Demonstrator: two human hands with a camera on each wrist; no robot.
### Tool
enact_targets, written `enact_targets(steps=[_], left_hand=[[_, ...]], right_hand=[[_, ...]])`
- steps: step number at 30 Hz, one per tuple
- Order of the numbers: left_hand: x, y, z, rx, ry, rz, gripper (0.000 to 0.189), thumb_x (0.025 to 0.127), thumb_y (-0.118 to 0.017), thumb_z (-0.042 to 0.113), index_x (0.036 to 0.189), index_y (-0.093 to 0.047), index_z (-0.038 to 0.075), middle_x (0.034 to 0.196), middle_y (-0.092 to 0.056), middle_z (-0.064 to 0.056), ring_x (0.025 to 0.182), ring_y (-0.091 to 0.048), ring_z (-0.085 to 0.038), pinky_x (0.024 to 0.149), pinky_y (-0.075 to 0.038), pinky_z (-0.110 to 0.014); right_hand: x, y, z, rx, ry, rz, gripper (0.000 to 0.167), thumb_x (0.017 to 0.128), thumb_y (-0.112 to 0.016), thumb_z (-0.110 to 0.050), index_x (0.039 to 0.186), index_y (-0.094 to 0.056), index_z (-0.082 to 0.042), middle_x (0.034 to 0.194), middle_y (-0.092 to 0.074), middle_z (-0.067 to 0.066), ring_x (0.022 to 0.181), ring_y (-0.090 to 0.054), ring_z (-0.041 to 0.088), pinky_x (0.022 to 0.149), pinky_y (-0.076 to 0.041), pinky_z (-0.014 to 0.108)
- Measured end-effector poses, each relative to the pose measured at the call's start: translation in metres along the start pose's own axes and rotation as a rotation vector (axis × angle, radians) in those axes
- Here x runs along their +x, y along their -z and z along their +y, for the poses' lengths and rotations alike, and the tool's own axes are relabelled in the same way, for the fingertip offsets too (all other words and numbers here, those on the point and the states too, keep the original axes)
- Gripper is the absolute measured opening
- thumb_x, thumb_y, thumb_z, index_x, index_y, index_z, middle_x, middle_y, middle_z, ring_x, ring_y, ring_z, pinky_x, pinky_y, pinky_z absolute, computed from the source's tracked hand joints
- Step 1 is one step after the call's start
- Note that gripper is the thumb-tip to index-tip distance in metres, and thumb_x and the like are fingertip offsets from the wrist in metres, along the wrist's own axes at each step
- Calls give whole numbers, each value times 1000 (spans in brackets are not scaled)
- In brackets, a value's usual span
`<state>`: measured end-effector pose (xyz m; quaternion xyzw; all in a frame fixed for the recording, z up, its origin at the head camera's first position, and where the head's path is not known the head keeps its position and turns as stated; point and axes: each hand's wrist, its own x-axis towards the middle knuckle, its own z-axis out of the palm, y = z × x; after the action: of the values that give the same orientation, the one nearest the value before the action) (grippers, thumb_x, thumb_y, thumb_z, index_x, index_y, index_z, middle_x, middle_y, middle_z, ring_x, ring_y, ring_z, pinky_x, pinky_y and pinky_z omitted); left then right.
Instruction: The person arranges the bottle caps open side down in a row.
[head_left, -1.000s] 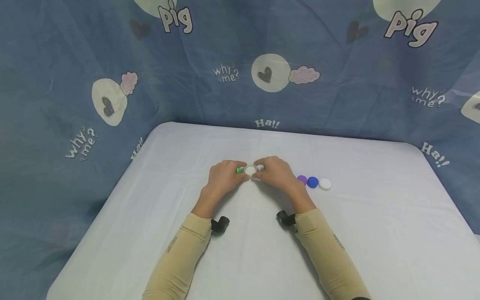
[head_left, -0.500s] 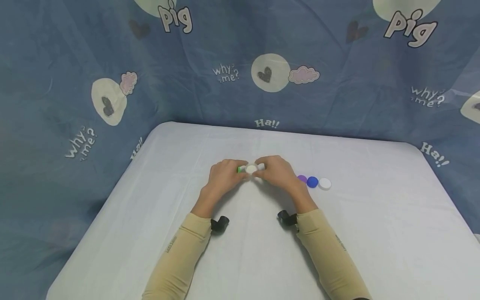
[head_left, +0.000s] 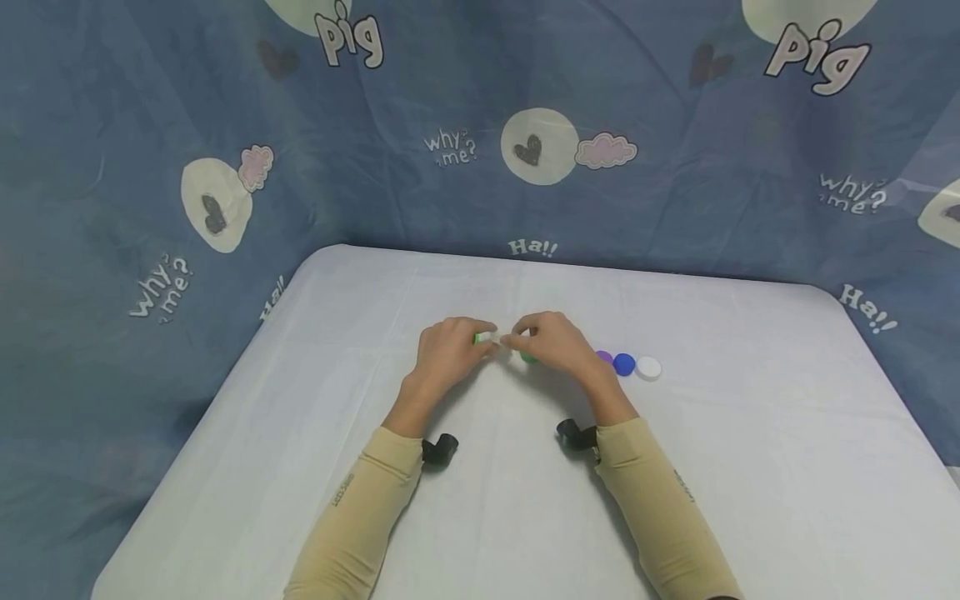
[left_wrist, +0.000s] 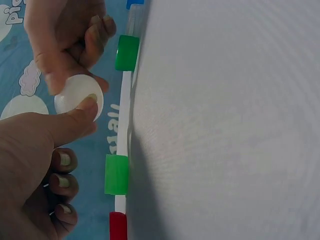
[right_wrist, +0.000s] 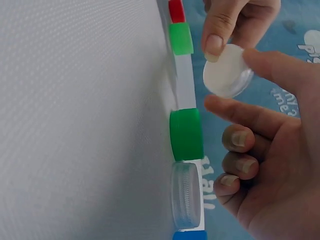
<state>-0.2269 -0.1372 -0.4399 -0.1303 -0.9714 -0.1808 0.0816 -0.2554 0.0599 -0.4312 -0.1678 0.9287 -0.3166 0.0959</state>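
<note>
Between both hands is a small round plastic cap (right_wrist: 227,70), whitish with a clear rim. The left hand (head_left: 450,348) pinches it, its thumb lying across the cap's face in the left wrist view. The right hand (head_left: 557,342) has its thumb at the cap's edge and its forefinger curled by the opposite rim; its other fingers are folded in. The cap is held tilted and looks small and partly covered in the head view. Below the hands, a light green cap (left_wrist: 116,174) and a dark green cap (right_wrist: 187,134) lie on the white table.
A purple cap (head_left: 604,357), a blue cap (head_left: 624,364) and a white cap (head_left: 648,368) lie in a row right of the right hand. A red cap (left_wrist: 118,226) and a clear ridged cap (right_wrist: 186,195) show in the wrist views. A blue patterned cloth (head_left: 420,200) hangs behind.
The whitish cap has turned from facing up towards the head camera to tilted away. The right thumb and forefinger have shifted on its rim, and the dark green cap now shows under the right hand.
</note>
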Motion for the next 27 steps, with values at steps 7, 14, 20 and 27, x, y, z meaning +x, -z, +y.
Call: enact_targets(steps=[7, 14, 20, 27], left_hand=[[0, -1, -1, 6, -11, 31, 30, 87, -73, 43, 113, -76, 28, 112, -76, 5, 61, -52, -10, 48, -39, -25], [1, -2, -4, 0, 5, 25, 30, 87, -71, 46, 112, -77, 30, 108, -77, 5, 61, -53, -12, 49, -41, -27], [1, -2, -6, -21, 15, 21, 29, 88, -70, 47, 110, -77, 30, 102, -77, 6, 61, -52, -12, 49, -40, -28], [1, -3, -5, -27, 15, 9, 28, 88, -68, 49, 108, -78, 32, 100, -77, 7, 62, -52, -12, 49, -39, -28]], right_hand=[[0, -1, 0, 23, 2, -32, 47, 92, -60, -57, 111, -75, -17, 113, -73, 3, 93, -61, 19, 83, -50, 38], [0, 1, 0, -19, 54, 30, 43, 91, -65, -54, 115, -75, -20, 87, -70, 3, 73, -55, 17, 63, -45, 32], [0, 1, -1, -89, 159, 93, 32, 90, -72, -39, 113, -76, -18, 78, -64, 0, 65, -50, 14, 57, -40, 29], [-2, 0, -2, -136, 187, 125, 26, 90, -73, -32, 109, -78, -15, 79, -66, 2, 66, -50, 14, 59, -41, 28]])
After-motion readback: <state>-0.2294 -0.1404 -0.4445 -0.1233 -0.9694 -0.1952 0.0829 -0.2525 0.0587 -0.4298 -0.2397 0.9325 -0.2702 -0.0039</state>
